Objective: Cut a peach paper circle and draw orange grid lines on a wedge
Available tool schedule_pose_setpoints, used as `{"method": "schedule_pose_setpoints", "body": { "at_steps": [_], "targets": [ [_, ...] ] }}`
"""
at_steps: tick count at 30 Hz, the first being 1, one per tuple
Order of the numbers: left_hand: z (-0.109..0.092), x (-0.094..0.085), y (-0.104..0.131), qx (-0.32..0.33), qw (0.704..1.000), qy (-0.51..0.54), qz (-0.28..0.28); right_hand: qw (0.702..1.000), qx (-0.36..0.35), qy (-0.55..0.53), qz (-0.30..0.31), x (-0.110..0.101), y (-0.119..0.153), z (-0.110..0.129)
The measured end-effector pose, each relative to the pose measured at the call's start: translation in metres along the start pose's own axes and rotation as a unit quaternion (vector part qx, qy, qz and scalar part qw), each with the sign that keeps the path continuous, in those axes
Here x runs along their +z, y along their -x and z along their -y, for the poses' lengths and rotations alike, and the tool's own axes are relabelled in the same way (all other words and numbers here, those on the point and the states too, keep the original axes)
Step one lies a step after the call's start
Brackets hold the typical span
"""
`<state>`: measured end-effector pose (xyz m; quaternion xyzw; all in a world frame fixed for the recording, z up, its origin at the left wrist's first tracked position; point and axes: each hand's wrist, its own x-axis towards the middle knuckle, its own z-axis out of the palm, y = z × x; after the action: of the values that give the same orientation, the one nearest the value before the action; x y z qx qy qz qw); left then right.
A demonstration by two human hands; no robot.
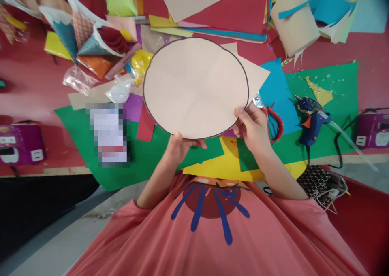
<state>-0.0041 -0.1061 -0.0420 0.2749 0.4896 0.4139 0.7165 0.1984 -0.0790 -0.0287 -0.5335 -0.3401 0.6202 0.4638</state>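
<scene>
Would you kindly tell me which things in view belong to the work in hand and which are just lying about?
Likely part of the work:
disc, held by the left hand and right hand
scissors, beside the right hand
glue gun, perhaps

Seemingly just lying about:
phone, blurred
clear wrapper
cones
purple boxes

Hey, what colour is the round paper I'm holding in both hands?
The round paper is pale peach, edged in black; the head view shows it.
</scene>
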Motion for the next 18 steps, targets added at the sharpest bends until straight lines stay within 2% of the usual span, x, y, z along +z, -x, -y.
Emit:
{"method": "schedule_pose_setpoints", "body": {
  "at_steps": [3,5,8,10,11,12,13,15,16,18],
  "targets": [
    [0.009,0.021,-0.001,-0.005,1.0,0.023,-0.007,1.0,-0.001,0.015,0.006,0.007,0.003,-0.004],
    [0.013,0.03,-0.002,-0.016,0.998,0.043,-0.035,0.999,-0.007,0.035,0.007,0.009,0.005,-0.005],
    [0.013,0.033,-0.002,-0.033,0.995,0.035,-0.085,0.994,-0.005,0.109,0.016,0.002,0.008,0.0],
    [0.012,0.03,-0.001,-0.033,0.993,0.014,-0.109,0.974,-0.026,0.225,0.009,-0.01,0.011,0.009],
    [0.012,0.028,0.0,-0.029,0.993,0.005,-0.116,0.951,-0.063,0.301,-0.018,-0.018,0.012,0.014],
    [0.011,0.026,0.001,-0.022,0.993,-0.002,-0.12,0.914,-0.109,0.389,-0.05,-0.026,0.014,0.019],
    [0.011,0.024,0.002,-0.014,0.993,-0.007,-0.121,0.865,-0.133,0.478,-0.069,-0.035,0.016,0.023],
    [0.011,0.021,0.003,-0.003,0.993,-0.014,-0.119,0.777,-0.134,0.606,-0.108,-0.051,0.019,0.031],
    [0.012,0.02,0.003,-0.001,0.993,-0.017,-0.12,0.751,-0.119,0.64,-0.108,-0.057,0.02,0.033],
    [0.013,0.019,0.003,-0.001,0.991,-0.026,-0.129,0.723,-0.088,0.678,-0.098,-0.066,0.022,0.036]
  ]
}}
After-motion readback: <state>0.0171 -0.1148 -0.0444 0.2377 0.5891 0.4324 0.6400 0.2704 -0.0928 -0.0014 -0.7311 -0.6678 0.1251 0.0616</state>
